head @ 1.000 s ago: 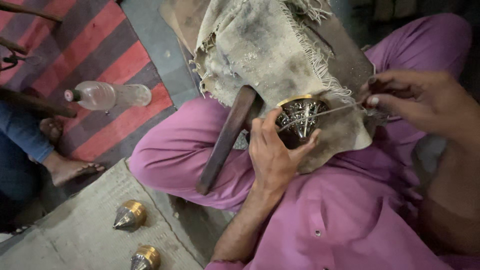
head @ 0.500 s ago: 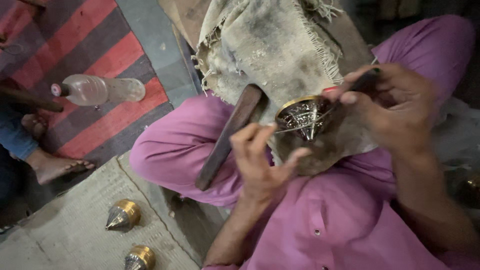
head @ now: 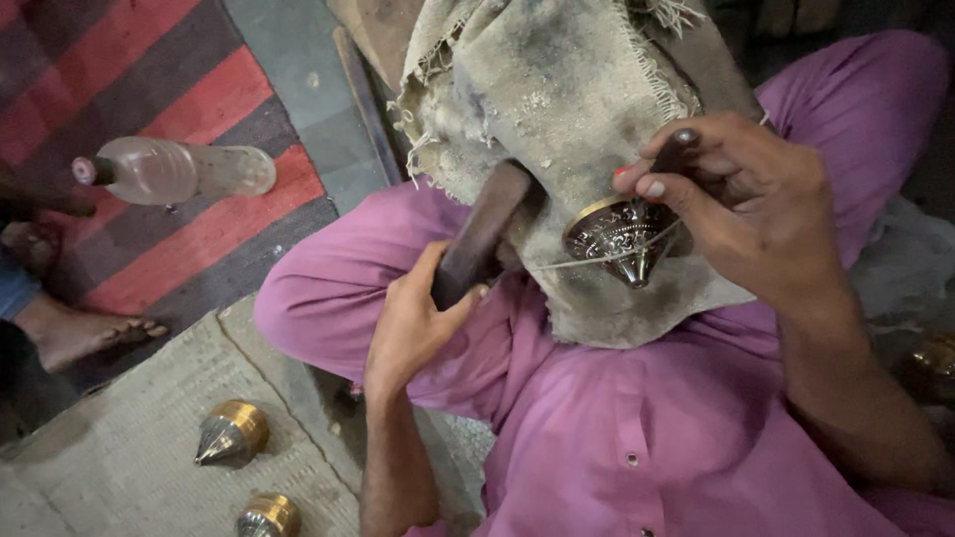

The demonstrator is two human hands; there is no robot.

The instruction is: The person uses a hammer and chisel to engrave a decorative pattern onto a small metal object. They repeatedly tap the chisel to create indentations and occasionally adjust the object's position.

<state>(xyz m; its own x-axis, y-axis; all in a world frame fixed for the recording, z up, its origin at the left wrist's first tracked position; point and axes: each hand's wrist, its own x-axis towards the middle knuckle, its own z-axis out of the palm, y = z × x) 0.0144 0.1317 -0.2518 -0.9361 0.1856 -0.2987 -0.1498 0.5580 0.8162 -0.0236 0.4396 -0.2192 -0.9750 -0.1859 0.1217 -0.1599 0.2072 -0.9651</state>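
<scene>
Metal cone point(head: 625, 239) gripped by right hand point(head: 741, 204), wood block point(head: 484, 236) by left hand point(head: 413, 323); bottle point(head: 179, 169) upper left, 2 cones point(head: 231, 433) lower left.

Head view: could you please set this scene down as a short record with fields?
left hand: grips the dark handle of a tool
right hand: on the engraved metal cone, point down
under the cone: frayed dirty cloth over the lap
mat: two brass cones
striped rug: plastic bottle lying on its side
far left: another person's bare foot
</scene>
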